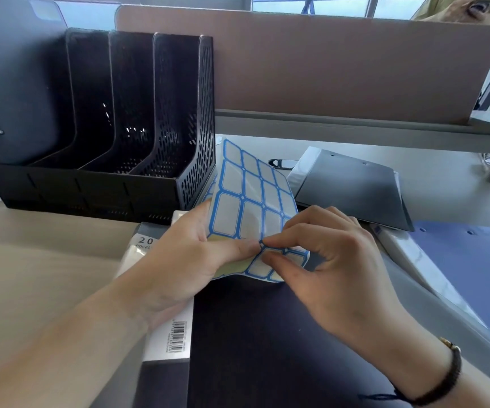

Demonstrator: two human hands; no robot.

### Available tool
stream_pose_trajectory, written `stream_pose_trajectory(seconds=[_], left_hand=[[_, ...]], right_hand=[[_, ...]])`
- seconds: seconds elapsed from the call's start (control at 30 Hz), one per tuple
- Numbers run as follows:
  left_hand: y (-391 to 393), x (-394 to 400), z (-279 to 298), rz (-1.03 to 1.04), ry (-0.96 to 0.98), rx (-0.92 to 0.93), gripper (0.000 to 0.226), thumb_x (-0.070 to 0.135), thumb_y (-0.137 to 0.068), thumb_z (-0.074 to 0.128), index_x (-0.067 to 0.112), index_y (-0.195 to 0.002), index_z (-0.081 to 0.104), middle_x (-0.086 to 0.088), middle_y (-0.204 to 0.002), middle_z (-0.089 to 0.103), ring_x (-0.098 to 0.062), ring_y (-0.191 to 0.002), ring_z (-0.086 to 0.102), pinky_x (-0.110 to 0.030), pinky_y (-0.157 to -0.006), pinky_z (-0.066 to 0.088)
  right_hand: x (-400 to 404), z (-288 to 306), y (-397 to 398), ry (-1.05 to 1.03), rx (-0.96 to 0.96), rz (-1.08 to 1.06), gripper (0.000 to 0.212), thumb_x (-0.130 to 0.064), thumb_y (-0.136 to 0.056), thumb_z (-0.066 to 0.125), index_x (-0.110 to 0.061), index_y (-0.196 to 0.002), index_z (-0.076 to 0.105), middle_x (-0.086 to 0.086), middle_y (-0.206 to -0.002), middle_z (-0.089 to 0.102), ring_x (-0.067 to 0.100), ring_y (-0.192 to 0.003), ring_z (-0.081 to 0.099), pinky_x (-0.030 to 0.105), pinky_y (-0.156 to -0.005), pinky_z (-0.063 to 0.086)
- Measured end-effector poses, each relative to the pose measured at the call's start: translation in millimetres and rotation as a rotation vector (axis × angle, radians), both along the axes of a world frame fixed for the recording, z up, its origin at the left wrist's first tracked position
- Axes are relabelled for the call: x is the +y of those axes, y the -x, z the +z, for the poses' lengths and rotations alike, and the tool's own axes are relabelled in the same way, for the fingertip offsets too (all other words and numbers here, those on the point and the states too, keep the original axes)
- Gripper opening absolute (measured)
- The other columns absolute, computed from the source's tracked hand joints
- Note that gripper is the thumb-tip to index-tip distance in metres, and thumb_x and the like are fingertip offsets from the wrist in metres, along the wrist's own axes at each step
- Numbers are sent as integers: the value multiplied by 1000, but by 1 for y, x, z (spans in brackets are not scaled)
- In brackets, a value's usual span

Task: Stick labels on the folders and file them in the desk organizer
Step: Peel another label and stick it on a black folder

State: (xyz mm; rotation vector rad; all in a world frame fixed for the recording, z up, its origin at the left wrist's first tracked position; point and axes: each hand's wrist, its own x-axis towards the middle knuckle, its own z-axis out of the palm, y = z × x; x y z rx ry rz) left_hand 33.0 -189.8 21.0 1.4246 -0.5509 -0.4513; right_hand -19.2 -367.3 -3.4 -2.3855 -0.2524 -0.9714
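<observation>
Labels sit on a blue-bordered sheet (249,195) held up over the near dark folder (267,348) in the middle of the surface (31,254). The left hand (184,254) pinches the sheet's near edge to steady and bend it, so the right hand (326,254), its grip narrowed to thumb and forefinger, can pick at a label corner. The black desk organizer (120,142) stands far left, one folder (17,83) already in its leftmost slot; two more folders wait at right.
</observation>
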Motion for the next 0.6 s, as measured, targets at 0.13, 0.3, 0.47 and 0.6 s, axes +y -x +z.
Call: stream_pose_trajectory(seconds=[0.13,0.3,0.47,0.6], left_hand=[[-2,-1,0,15,12,24,38,-4,-85,60,7,-120,64,-11,-113,75,-29,-105,72,-37,-89,59],[-1,-1,-1,28,33,62,41,2,-79,62,6,-119,65,-13,-113,75,-30,-105,72,-39,-90,59],[-1,-3,-1,131,59,154,26,11,-91,58,11,-115,70,-9,-107,77,-27,-99,74,-36,-82,60],[-5,-2,-2,212,1,156,23,14,-92,60,10,-110,74,-11,-102,78,-28,-93,75,-34,-77,62]], right_hand=[[1,0,1,-5,-1,-7,9,-33,-74,78,-35,-82,77,-21,-83,63,4,-81,57,23,-77,36],[0,1,2,11,-2,-20,13,-27,-74,83,-35,-82,76,-21,-86,64,2,-84,58,24,-78,38],[0,1,2,10,12,-25,13,-31,-76,80,-35,-88,76,-20,-89,66,1,-88,60,25,-83,40],[4,2,3,16,-8,-18,14,-36,-79,77,-36,-93,77,-20,-89,67,1,-87,58,24,-82,41]])
